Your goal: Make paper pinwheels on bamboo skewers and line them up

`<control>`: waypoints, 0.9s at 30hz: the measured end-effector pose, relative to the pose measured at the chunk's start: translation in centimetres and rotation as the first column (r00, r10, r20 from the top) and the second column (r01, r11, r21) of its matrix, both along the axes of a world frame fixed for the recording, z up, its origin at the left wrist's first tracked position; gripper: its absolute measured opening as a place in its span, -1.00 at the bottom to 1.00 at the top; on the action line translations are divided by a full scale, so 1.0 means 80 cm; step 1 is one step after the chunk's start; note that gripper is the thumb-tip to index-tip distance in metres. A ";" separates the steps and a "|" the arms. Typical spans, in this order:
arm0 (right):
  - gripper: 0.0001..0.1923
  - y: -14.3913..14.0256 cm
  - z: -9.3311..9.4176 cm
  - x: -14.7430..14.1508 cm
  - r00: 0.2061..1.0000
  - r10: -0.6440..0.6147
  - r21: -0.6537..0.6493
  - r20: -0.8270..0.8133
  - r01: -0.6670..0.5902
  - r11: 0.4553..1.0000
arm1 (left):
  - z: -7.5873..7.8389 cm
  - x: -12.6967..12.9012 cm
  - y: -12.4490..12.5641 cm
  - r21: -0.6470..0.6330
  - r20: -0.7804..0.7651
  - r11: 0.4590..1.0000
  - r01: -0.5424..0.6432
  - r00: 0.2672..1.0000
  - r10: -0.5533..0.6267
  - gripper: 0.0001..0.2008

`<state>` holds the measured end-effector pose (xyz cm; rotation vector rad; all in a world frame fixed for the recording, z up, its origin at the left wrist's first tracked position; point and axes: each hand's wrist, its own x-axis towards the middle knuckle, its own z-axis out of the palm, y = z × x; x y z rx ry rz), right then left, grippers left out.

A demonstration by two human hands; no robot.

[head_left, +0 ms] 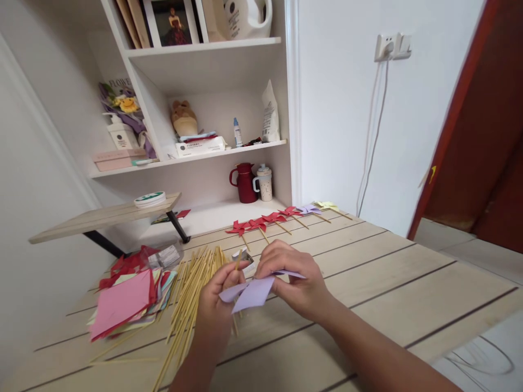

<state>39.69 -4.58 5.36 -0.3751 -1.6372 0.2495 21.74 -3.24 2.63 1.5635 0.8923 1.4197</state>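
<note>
A lilac paper pinwheel (251,293) sits between both my hands above the wooden table (388,283). My left hand (218,305) pinches its thin wooden stick (238,261) together with the paper. The fingers of my right hand (292,280) press down on the folded paper's upper flaps. A loose bundle of several wooden sticks (192,288) lies just left of my left hand. Further left a stack of coloured paper squares (125,302) rests, pink on top.
A row of finished pinwheels (281,218), red, lilac and yellow, lies along the table's far edge. A small tape roll (245,256) sits behind my hands. Shelves (212,149) hold a red jug (244,182), bottles and boxes. A small side table (102,218) stands left.
</note>
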 end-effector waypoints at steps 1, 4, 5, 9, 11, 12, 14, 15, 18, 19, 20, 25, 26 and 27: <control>-0.86 0.000 -0.001 0.001 1.000 0.020 -0.029 -0.015 -0.020 0.999 | 0.000 0.002 0.000 -0.067 0.044 0.996 0.065 0.997 -0.062 -0.67; -0.91 0.002 -0.004 0.003 0.981 0.151 -0.158 -0.124 -0.170 0.973 | 0.004 0.006 -0.003 -0.160 0.116 0.962 0.222 0.972 -0.205 -0.66; -0.94 0.003 -0.004 0.004 0.959 0.208 -0.206 -0.191 -0.246 0.947 | 0.006 0.007 -0.004 -0.167 0.128 0.953 0.254 0.964 -0.235 -0.68; -0.77 0.011 -0.006 0.003 0.792 0.323 -0.355 -0.519 -0.543 0.761 | 0.010 0.009 -0.008 -0.120 0.157 0.969 0.214 0.968 -0.194 -0.76; -0.69 0.014 -0.006 -0.002 0.720 0.338 -0.398 -0.605 -0.642 0.655 | 0.010 0.008 -0.007 -0.086 0.163 0.985 0.150 0.978 -0.134 -0.79; -0.68 0.015 -0.007 -0.005 0.698 0.352 -0.420 -0.624 -0.680 0.601 | 0.010 0.007 -0.006 -0.073 0.164 0.989 0.130 0.980 -0.117 -0.79; -0.66 0.016 -0.009 -0.012 0.672 0.387 -0.468 -0.631 -0.728 0.501 | 0.008 0.005 -0.004 -0.064 0.172 0.991 0.116 0.980 -0.104 -0.77; -0.65 0.017 -0.011 -0.015 0.672 0.400 -0.497 -0.623 -0.735 0.462 | 0.006 0.004 -0.003 -0.069 0.179 0.990 0.120 0.978 -0.106 -0.77; -0.66 0.018 -0.019 -0.020 0.734 0.366 -0.559 -0.572 -0.676 0.480 | 0.002 0.002 -0.001 -0.097 0.198 0.985 0.140 0.973 -0.118 -0.74; -0.69 0.018 -0.021 -0.020 0.776 0.332 -0.565 -0.536 -0.622 0.542 | 0.002 0.002 -0.001 -0.108 0.199 0.983 0.150 0.972 -0.126 -0.73; -0.73 0.016 -0.022 -0.018 0.827 0.297 -0.558 -0.477 -0.546 0.624 | 0.003 0.002 -0.002 -0.120 0.199 0.980 0.161 0.970 -0.136 -0.71; -0.97 0.004 -0.011 -0.008 0.998 0.057 -0.139 -0.005 -0.057 0.989 | 0.014 0.002 -0.010 -0.204 0.202 0.961 0.185 0.969 -0.144 -0.62; -0.95 0.003 -0.008 -0.006 0.999 0.023 -0.060 0.030 -0.021 0.998 | 0.016 0.003 -0.012 -0.212 0.201 0.959 0.188 0.969 -0.146 -0.62; -0.94 0.002 -0.006 -0.005 0.999 0.005 -0.008 0.044 -0.004 1.000 | 0.016 0.003 -0.013 -0.213 0.201 0.958 0.191 0.968 -0.149 -0.61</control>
